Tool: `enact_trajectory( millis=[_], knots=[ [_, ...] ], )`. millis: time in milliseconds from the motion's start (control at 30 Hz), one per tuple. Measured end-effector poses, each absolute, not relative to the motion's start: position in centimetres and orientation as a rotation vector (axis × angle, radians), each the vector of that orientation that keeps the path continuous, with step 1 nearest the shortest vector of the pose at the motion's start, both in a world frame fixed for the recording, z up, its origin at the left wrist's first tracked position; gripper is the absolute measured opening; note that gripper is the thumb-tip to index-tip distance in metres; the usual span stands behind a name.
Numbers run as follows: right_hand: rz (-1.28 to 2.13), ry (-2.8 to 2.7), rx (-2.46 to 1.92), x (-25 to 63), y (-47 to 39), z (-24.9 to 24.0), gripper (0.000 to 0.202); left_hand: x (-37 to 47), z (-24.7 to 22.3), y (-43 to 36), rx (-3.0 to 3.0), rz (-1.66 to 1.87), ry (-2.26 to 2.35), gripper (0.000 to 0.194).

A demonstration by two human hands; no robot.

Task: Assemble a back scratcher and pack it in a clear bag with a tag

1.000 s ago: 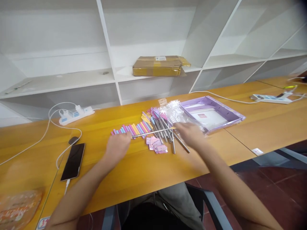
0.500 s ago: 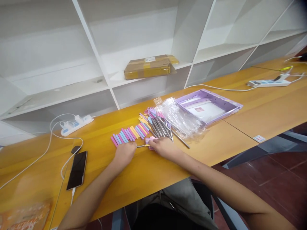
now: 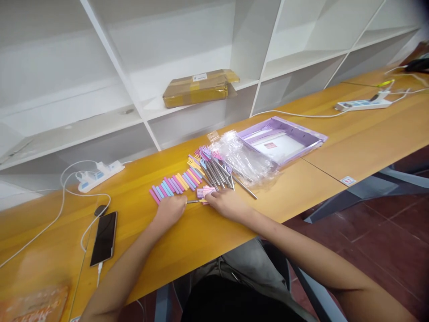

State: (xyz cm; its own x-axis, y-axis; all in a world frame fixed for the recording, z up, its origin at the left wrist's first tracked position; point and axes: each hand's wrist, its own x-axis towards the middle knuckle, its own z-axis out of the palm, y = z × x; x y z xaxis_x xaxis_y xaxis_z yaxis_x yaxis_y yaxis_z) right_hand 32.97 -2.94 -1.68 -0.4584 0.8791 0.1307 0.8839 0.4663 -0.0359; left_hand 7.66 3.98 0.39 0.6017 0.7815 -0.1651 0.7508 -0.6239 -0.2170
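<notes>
A slim metal back scratcher rod (image 3: 193, 201) with a yellow part at its right end spans the gap between my hands. My left hand (image 3: 170, 211) is closed around its left end. The fingers of my right hand (image 3: 228, 203) pinch the yellow end and hide most of it. Small pink printed cards (image 3: 205, 191) lie right behind my right fingertips. Beyond my left hand runs a row of pink, purple, blue and yellow sleeves (image 3: 174, 184). Metal rods with hand-shaped coloured heads (image 3: 213, 172) are heaped behind my right hand.
Clear plastic bags (image 3: 246, 158) lie against a purple box tray (image 3: 298, 156). A phone (image 3: 103, 239) on a cable and a power strip (image 3: 100, 175) are at left. Another power strip (image 3: 363, 105) sits far right. A taped carton (image 3: 197, 89) rests on the white shelf.
The whole view has shifted slightly, so things appear a little further left and mostly higher. Both hands keep their hold on the back scratcher, with hardly any movement relative to the table.
</notes>
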Motion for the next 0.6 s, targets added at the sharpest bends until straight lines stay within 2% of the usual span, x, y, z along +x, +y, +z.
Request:
enact_trajectory(
  millis=[133,200,300,367,467,600],
  knots=[
    [-0.106,-2.522,-1.545,35.8,-2.9,-1.2,0.015,5.9,1.1,5.8,-2.584,0.214,-1.305,0.024],
    [-0.171,-2.461,-1.552,39.3,-3.2,-0.9,0.019,3.7,1.9,7.4,-2.485,-0.047,-1.25,0.022],
    [-0.342,-2.294,-1.621,47.2,-4.4,-0.2,0.034,-1.0,3.8,10.3,-2.3,-0.462,-1.171,0.036],
    [-0.456,-2.092,-1.721,53.0,-5.8,-0.1,0.037,-4.0,5.0,11.9,-2.177,-0.604,-1.218,0.04],
    [-0.519,-1.894,-1.875,59.5,-8.0,-0.7,0.037,-6.4,5.9,12.9,-2.196,-0.582,-1.278,0.035],
    [-0.386,-1.893,-1.994,61.6,-10.5,-2.8,0.033,-5.2,5.6,12.2,-2.33,-0.492,-1.358,0.028]
  ],
)
